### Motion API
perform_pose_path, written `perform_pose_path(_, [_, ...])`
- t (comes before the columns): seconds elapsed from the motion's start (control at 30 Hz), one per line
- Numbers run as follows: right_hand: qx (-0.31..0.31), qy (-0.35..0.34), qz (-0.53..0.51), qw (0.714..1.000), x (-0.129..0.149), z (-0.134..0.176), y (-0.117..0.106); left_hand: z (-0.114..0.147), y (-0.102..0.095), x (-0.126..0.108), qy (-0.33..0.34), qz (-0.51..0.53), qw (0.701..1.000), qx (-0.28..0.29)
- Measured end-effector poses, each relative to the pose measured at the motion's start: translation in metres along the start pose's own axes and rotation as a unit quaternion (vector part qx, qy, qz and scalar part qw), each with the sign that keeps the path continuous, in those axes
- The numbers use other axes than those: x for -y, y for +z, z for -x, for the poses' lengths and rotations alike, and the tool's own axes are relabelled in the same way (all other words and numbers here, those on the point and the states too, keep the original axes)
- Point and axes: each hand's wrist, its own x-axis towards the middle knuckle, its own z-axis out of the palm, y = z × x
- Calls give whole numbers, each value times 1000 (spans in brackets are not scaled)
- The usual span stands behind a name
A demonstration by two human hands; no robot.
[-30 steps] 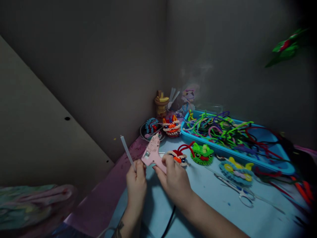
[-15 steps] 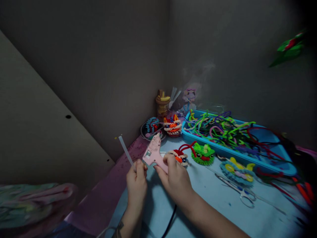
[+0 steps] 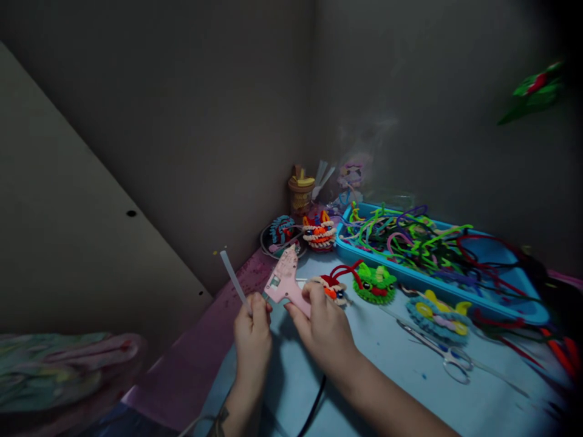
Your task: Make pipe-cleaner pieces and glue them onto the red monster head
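My left hand (image 3: pixel 253 325) is closed round the lower end of a translucent glue stick (image 3: pixel 234 278), which slants up to the left. In my right hand (image 3: pixel 325 325) is a pink hot glue gun (image 3: pixel 285 278), gripped by its handle with the nozzle tilted up and away. The stick and the gun are apart, though my left fingertips come close to the gun's rear. A black cord (image 3: pixel 315 405) runs down below my right hand. Partly hidden behind that hand lies a red, white and orange pipe-cleaner face (image 3: pixel 336 289).
A blue tray (image 3: pixel 392 262) of tangled pipe cleaners stands at the back right. In front of it lie a green pipe-cleaner head (image 3: pixel 374 283), a blue and yellow one (image 3: pixel 439 317) and scissors (image 3: pixel 444 352). An orange head (image 3: pixel 319 232) and a brown cup (image 3: pixel 300 193) stand near the corner.
The whole view has shifted very slightly. Both hands keep the same hold on the glue stick and the glue gun.
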Motion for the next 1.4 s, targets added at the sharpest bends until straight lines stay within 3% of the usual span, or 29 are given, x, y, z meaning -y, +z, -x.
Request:
perform_pose_path(0.47, [-8,-4,-1,1000,1,-2,-2,0,0,-2,-15,28,999,6])
perform_pose_path(0.83, [8,8,12,1000,-1,-2,-1,0,-5,3,126,-135,982,-37])
perform_pose_path(0.97, [8,7,7,1000,-1,-1,-1,1,-6,2,162,-167,972,-21])
perform_pose_path(1.2, [11,7,-7,1000,-2,-2,-2,0,-2,-8,83,-117,990,14])
perform_pose_path(1.4, [13,9,-15,1000,-2,-2,-3,-1,-1,-9,69,-96,993,17])
